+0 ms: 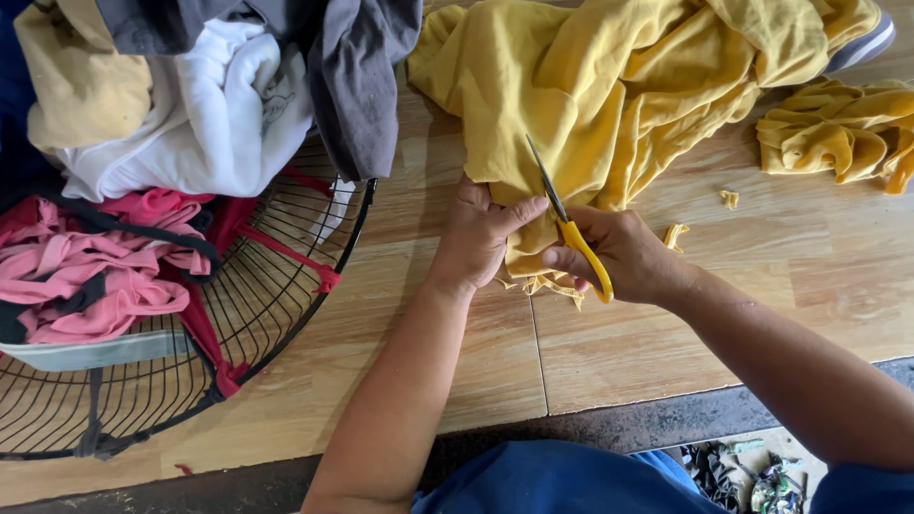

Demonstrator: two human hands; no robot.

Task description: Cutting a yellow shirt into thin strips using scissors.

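At the left of the frame a black wire basket (286, 286) holds pink cloth (86, 276), with white (205, 114), grey (357, 76) and tan (76, 86) garments heaped over its upper rim, partly cut off by the frame's top edge. In the centre, on the wooden table (781, 286), the left hand (481, 233) pinches the lower edge of a yellow cloth (609, 86) while the right hand (624, 252) is closed around yellow-handled scissors (571, 233) whose blades lie against the cloth. A second yellow piece (838, 128) lies at the upper right, small scraps (676, 235) lie near the right hand, and the heap at the bottom right is hard to make out.
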